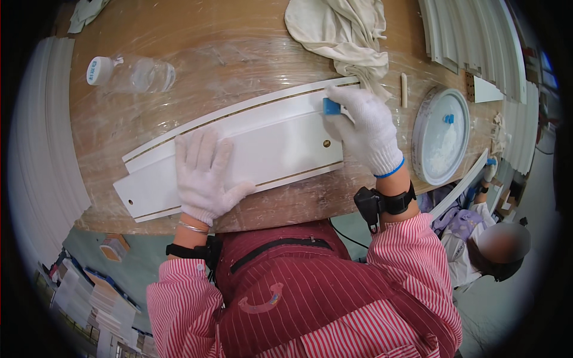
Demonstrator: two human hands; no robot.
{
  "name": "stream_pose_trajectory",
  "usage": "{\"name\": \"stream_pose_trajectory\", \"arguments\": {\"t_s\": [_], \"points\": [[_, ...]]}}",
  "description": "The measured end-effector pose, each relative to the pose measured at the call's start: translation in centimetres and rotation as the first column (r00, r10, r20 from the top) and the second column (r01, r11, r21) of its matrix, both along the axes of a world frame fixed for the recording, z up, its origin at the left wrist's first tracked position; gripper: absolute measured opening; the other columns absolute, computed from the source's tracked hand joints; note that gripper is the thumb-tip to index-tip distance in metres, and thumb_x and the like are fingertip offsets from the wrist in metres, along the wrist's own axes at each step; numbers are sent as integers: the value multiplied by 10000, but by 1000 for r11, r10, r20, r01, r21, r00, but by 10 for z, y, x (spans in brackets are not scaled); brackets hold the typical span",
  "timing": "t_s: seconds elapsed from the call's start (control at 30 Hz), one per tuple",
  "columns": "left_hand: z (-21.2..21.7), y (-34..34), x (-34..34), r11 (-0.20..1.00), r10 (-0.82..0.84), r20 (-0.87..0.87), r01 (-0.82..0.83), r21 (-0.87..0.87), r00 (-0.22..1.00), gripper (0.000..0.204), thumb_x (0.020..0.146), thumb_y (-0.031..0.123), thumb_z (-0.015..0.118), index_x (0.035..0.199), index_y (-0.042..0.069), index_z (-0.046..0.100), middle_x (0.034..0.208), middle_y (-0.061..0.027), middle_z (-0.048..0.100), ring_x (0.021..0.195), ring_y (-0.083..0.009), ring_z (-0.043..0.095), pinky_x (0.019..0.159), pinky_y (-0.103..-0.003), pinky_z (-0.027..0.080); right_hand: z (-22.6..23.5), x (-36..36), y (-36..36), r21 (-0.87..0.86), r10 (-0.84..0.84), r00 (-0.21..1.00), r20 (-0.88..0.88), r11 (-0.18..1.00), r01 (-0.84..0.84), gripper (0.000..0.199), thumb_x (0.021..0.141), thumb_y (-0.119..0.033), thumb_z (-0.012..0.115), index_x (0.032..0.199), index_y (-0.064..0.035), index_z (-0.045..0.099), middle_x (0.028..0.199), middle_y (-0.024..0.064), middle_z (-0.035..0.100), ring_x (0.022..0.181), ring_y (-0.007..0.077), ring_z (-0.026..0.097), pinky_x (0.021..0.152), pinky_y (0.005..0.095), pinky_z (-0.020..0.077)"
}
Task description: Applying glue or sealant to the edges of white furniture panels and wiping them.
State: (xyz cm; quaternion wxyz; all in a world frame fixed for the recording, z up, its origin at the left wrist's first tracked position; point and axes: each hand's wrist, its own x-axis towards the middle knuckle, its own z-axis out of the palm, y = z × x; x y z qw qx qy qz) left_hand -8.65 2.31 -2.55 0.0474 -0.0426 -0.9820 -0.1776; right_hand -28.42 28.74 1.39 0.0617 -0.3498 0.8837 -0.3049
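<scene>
Two white panels [280, 140] with narrow brown grooves along their long edges lie on the table, the nearer one overlapping the farther one. My left hand [206, 173], in a white knit glove, rests flat on the nearer panel toward its left part, fingers spread. My right hand [367, 122], also gloved, is at the panels' right end. Its fingers pinch a small blue plastic scraper [332, 107], held low over the panel surface; whether its edge touches cannot be made out. A round hole with a brown rim shows near the panel's right end.
The plastic-covered table [239, 65] holds a clear bottle [140, 74] with a white cap, a crumpled cloth [340, 30], a thin stick [404, 89], and a round lid [440, 140] bearing white paste. White strips are stacked at both sides. Another person [471, 238] works at the right.
</scene>
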Motion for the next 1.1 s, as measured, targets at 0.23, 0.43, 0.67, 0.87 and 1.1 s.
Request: {"name": "stream_pose_trajectory", "arguments": {"t_s": [0.23,0.43,0.67,0.87,1.1], "points": [[3,1,-2,1000,11,0,-11,6,1000,893,731,674,751,1319,16,611,1415,-247,567,1331,-473,501,1192,-673,253,5,-2,6,39,-62,998,-27,997,63,371,815,-60,745,1181,-55,685,1033,167,723,955,375,687,859,459,547],[-2,0,3,999,30,56,-31,27,998,873,699,655,777,1319,56,640,1439,-234,555,1371,-456,475,1201,-678,244,-7,4,18,-60,-107,994,-31,993,105,418,799,-35,771,1208,-62,689,1080,151,731,980,359,696,890,428,550],[1,31,-5,971,220,122,-229,64,968,780,798,641,703,1375,118,656,1535,-205,507,1489,-400,374,1251,-657,142,3,11,27,-62,-529,795,297,820,569,398,946,15,700,1339,13,638,1199,102,712,1084,163,673,979,296,517],[-7,99,-25,973,-36,29,29,231,999,683,872,611,643,1386,161,652,1559,-150,507,1504,-361,367,1266,-633,136,15,38,17,-224,-325,857,399,872,435,446,965,44,662,1402,39,575,1269,114,657,1136,174,636,1006,308,502],[-26,-58,76,960,263,12,-263,93,965,636,906,547,629,1438,201,621,1588,-126,473,1520,-367,333,1269,-627,117,30,86,-37,-289,-258,887,383,878,381,447,956,64,660,1395,51,577,1286,130,656,1151,186,633,1019,333,510]]}}
